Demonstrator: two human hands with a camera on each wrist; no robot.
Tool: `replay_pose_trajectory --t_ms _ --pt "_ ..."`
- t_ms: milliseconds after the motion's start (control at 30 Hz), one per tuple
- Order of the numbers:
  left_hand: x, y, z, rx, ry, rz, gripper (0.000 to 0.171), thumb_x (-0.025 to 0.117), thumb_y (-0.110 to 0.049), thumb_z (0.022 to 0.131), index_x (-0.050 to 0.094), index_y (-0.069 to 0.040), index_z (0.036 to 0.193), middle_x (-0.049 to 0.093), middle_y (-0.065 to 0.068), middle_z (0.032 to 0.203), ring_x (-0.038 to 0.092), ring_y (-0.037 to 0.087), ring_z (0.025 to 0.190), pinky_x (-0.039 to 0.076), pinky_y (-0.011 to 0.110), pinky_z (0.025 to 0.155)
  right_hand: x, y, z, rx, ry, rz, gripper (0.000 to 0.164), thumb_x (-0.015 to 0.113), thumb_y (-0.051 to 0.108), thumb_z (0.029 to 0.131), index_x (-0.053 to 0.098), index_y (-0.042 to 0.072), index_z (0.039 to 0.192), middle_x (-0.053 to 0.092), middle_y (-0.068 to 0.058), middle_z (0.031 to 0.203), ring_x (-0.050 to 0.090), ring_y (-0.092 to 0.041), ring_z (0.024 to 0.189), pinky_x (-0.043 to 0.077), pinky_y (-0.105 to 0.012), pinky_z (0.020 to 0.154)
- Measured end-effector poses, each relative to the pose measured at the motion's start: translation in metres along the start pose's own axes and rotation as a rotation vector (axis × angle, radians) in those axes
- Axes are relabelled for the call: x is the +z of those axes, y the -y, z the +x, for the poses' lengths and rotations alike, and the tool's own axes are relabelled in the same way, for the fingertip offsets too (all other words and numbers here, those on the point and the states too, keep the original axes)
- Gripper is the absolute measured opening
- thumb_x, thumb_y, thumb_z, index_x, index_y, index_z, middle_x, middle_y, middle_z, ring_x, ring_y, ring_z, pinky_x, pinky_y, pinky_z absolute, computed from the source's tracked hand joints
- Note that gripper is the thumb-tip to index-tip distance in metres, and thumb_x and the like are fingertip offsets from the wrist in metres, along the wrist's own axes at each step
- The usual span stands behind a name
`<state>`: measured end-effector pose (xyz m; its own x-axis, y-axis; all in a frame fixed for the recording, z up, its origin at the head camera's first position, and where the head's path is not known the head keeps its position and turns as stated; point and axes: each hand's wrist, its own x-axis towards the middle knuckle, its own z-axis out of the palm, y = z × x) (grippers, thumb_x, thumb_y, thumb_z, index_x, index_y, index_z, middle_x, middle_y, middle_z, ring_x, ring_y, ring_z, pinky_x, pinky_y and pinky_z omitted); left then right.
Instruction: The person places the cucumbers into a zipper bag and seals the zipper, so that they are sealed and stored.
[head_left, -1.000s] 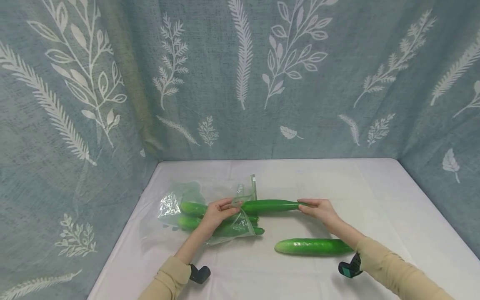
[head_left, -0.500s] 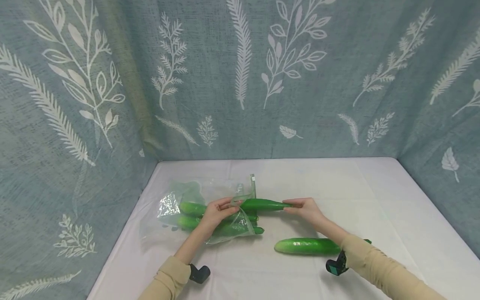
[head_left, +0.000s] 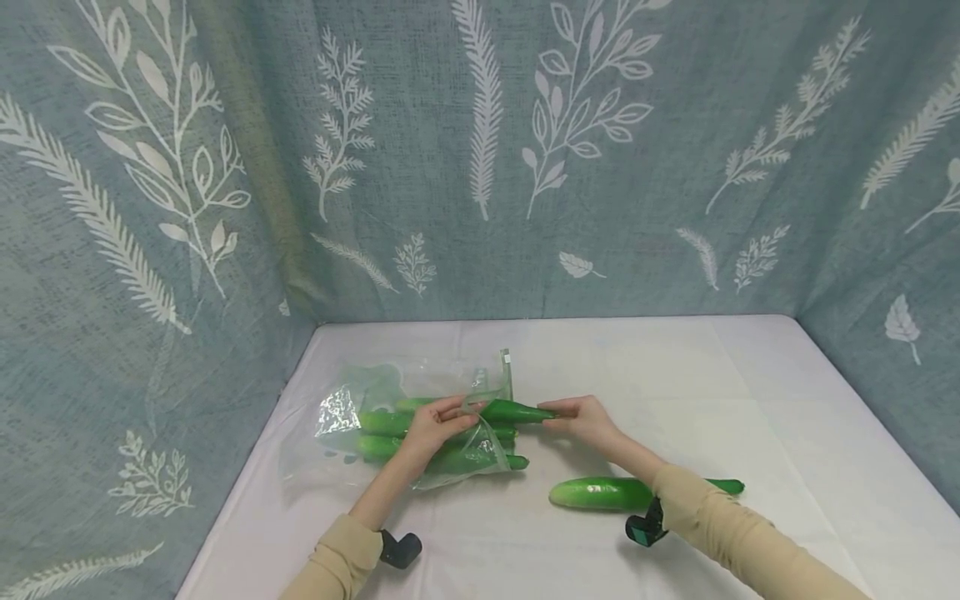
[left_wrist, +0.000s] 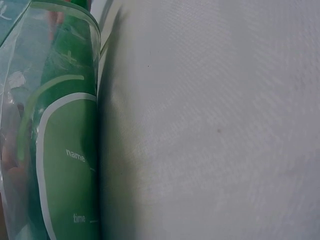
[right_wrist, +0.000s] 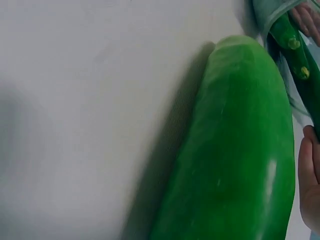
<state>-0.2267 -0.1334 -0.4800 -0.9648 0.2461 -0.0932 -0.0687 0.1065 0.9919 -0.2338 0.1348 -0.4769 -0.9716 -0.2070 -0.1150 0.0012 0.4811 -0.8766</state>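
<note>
A clear zip bag (head_left: 300,454) with a green print lies on its side at the left of the table, its mouth facing right. My left hand (head_left: 431,429) holds the upper edge of that mouth between thumb and fingers. Two cucumbers lie inside, stem ends at the opening. A third cucumber (head_left: 510,411) is mostly in the bag, behind the others, and my right hand (head_left: 588,421) pinches its thin stem end. In the left wrist view the bag's printed label (left_wrist: 75,185) shows; plastic partly veils the left fingers.
Another cucumber (head_left: 596,493) lies on the white-covered table (head_left: 675,367), beneath the right forearm; it fills much of the right wrist view. Blue-green curtains (head_left: 420,167) with white leaf patterns stand behind the table and along both sides. Each wrist carries a small black camera (head_left: 401,550).
My right hand has moved left, sliding the cucumber deeper into the bag; its far tip now shows through the plastic. My left hand stays in place on the bag's edge.
</note>
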Motion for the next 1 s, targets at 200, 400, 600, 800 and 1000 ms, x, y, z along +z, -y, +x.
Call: replay_pose_trajectory --t_ms 200,400,600,800,1000 --pt "0.000 0.000 0.000 0.014 0.003 -0.004 0.044 0.070 -0.014 0.085 0.058 -0.003 0.127 0.067 0.008 0.120 0.065 0.004 0.101 0.052 0.026 0.094 0.010 0.004 0.005 -0.028 0.005 -0.031 0.032 0.073 0.011 0.080 0.069 0.006 0.112 0.069 -0.014 0.114 0.064 -0.030 0.109 0.046 -0.049 0.101" --pt "-0.001 0.000 0.000 0.012 0.005 -0.020 0.044 0.070 -0.014 0.085 0.059 -0.003 0.126 0.066 0.009 0.121 0.064 0.004 0.102 0.050 0.030 0.097 0.020 0.009 0.010 -0.085 0.016 -0.064 0.031 0.074 0.011 0.079 0.070 0.006 0.110 0.070 -0.014 0.111 0.065 -0.030 0.108 0.047 -0.049 0.099" --pt "-0.001 0.000 -0.001 0.014 0.009 -0.041 0.046 0.070 -0.013 0.085 0.057 -0.003 0.128 0.064 0.011 0.123 0.065 0.004 0.103 0.050 0.028 0.097 0.029 0.015 0.015 -0.125 0.019 -0.066 0.031 0.074 0.010 0.079 0.070 0.004 0.109 0.070 -0.015 0.111 0.065 -0.031 0.106 0.050 -0.047 0.097" --pt "0.000 0.000 -0.001 0.021 0.025 -0.047 0.046 0.070 -0.015 0.085 0.057 -0.003 0.128 0.063 0.011 0.124 0.063 0.013 0.111 0.049 0.029 0.098 0.039 0.016 0.019 -0.101 0.022 -0.033 0.029 0.072 0.009 0.081 0.070 0.004 0.109 0.070 -0.016 0.111 0.066 -0.031 0.105 0.051 -0.044 0.096" --pt "-0.002 0.000 0.000 0.032 0.028 -0.051 0.044 0.070 -0.015 0.085 0.058 -0.002 0.126 0.063 0.013 0.124 0.063 0.015 0.112 0.049 0.031 0.099 0.045 0.017 0.023 -0.094 0.044 0.002 0.031 0.071 0.009 0.083 0.068 0.004 0.113 0.068 -0.017 0.114 0.066 -0.032 0.104 0.053 -0.043 0.094"
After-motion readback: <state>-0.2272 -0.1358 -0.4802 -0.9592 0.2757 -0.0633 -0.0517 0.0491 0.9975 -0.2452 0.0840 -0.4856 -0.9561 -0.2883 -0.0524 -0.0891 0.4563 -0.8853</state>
